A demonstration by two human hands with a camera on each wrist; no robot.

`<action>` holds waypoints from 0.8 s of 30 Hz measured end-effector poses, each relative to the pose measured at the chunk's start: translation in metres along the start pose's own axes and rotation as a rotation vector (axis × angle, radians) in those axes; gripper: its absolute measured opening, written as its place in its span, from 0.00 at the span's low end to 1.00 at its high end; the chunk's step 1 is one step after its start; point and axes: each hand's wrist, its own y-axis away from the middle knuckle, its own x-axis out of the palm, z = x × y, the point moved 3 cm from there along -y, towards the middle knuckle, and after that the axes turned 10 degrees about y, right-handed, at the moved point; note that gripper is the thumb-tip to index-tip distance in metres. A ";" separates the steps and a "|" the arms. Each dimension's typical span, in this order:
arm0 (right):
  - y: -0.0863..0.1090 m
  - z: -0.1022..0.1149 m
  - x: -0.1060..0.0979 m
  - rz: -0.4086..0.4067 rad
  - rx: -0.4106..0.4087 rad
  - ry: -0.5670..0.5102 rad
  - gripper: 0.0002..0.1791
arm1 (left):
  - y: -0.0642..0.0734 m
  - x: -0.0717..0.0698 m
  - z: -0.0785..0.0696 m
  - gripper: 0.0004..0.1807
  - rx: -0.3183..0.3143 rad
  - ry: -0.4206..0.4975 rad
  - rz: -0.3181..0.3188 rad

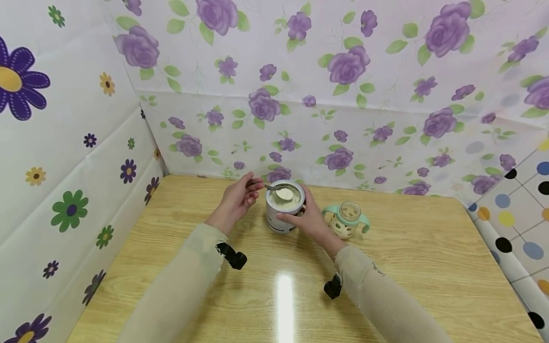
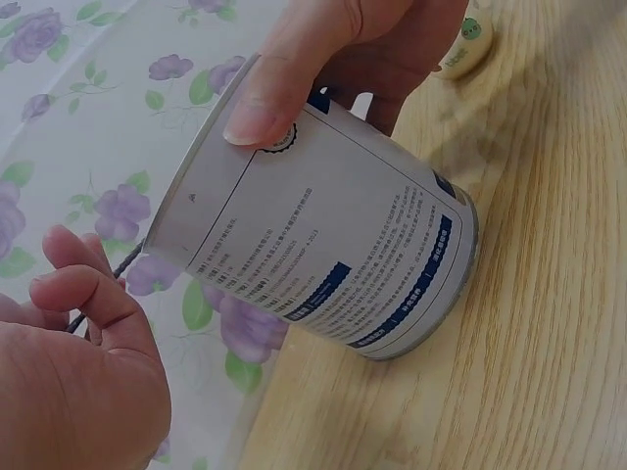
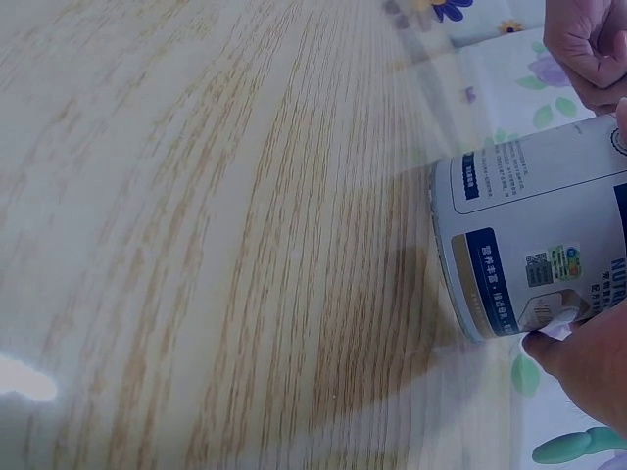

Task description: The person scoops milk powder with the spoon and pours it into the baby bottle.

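Note:
My left hand pinches the dark handle of a spoon at the left of a white can. The spoon's bowl carries a mound of pale powder over the open mouth of the can, with more of the powder inside. My right hand grips the can from its right side, thumb across the front near the rim. In the left wrist view, the can shows printed text and blue bands, and only the spoon's handle shows beside the fingers; its bowl is hidden behind the rim.
Just right of my right hand stands a clear baby bottle, lidless, with mint-green handles. The wooden table ends at a flowered cloth wall behind the can. Patterned sheets also line the left and right sides.

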 end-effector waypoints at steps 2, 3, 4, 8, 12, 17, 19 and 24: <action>0.000 0.000 0.000 0.000 -0.005 -0.004 0.61 | -0.001 0.000 0.001 0.22 0.001 -0.001 -0.006; 0.000 0.000 0.000 0.000 -0.008 -0.005 0.61 | -0.001 0.000 0.002 0.22 0.002 -0.002 -0.009; 0.000 0.000 0.000 0.000 -0.008 -0.005 0.60 | -0.001 0.000 0.002 0.22 0.002 -0.003 -0.015; 0.001 0.001 0.000 0.000 -0.010 -0.004 0.60 | -0.001 0.000 0.003 0.22 0.005 -0.012 -0.034; 0.002 0.002 -0.001 -0.005 -0.015 0.002 0.60 | 0.000 0.000 0.003 0.22 0.011 -0.015 -0.042; 0.003 0.003 -0.001 0.008 0.003 0.020 0.64 | 0.001 0.000 0.002 0.25 0.006 -0.023 -0.048; 0.003 0.006 -0.003 0.014 0.001 0.038 0.67 | 0.002 0.000 0.002 0.26 0.005 -0.026 -0.047; 0.005 0.019 -0.017 0.022 -0.039 0.120 0.71 | 0.003 -0.001 0.000 0.24 0.006 -0.008 -0.037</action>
